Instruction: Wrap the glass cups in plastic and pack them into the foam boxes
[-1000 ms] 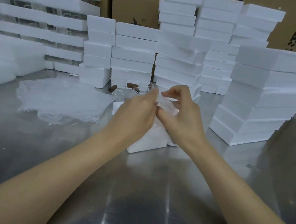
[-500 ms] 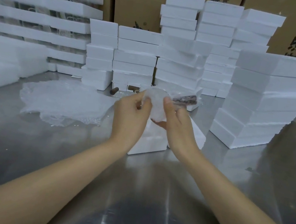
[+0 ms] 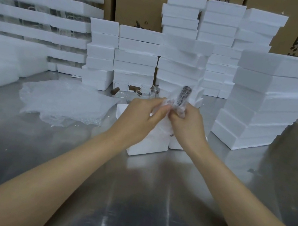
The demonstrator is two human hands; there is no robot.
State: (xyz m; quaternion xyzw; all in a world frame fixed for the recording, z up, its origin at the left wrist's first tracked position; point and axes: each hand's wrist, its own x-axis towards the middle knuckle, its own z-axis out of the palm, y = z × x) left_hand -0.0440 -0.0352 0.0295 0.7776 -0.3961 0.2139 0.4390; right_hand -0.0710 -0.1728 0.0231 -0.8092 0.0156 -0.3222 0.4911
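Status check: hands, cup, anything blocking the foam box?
Left hand and right hand both pinch the wrapped cup, over the foam box. Cup not packed yet. Box top hidden by hands; no blocker seen.

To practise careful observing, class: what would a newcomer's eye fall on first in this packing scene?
At the centre, the left hand and right hand both grip a plastic-wrapped cup with a dark handle, just above a foam box on the steel table. Behind and to the right rise tall stacks of white foam boxes, and a heap of plastic wrap lies to the left.
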